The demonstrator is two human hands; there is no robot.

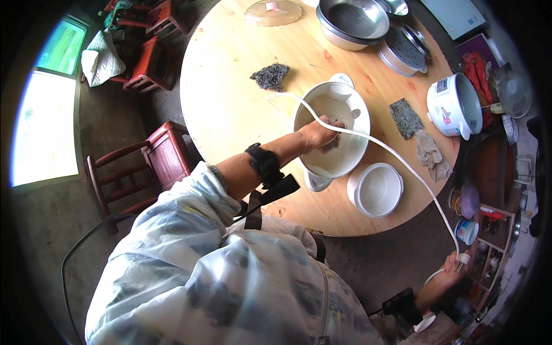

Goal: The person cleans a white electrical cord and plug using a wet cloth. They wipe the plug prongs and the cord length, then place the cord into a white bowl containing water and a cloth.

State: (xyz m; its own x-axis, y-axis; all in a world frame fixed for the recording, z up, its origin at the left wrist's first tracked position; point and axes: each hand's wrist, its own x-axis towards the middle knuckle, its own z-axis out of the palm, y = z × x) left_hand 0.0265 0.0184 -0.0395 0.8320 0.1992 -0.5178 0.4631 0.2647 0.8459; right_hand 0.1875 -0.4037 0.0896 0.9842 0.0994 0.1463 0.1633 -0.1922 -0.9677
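My left hand (321, 133) reaches down inside a large white two-handled pot (360, 151) on the round wooden table. Its fingers are closed around a greyish wad (332, 145), mostly hidden by the hand. A white power cord (390, 148) crosses over this hand and the pot, running from the tabletop to the lower right. There, off the table, my right hand (450, 272) grips the cord's plug (462, 258), whose metal prongs show. Beside the large pot stands a smaller white pot (375, 189).
Dark wiry mesh (271, 77), a grey scouring pad (405, 118) and a crumpled cloth (431, 155) lie on the table (224, 99). Around its far side are a clear lid (274, 13), metal bowls (353, 19), a steamer tray (401, 51) and a printed white cooker pot (455, 105). Wooden chairs (166, 157) stand left.
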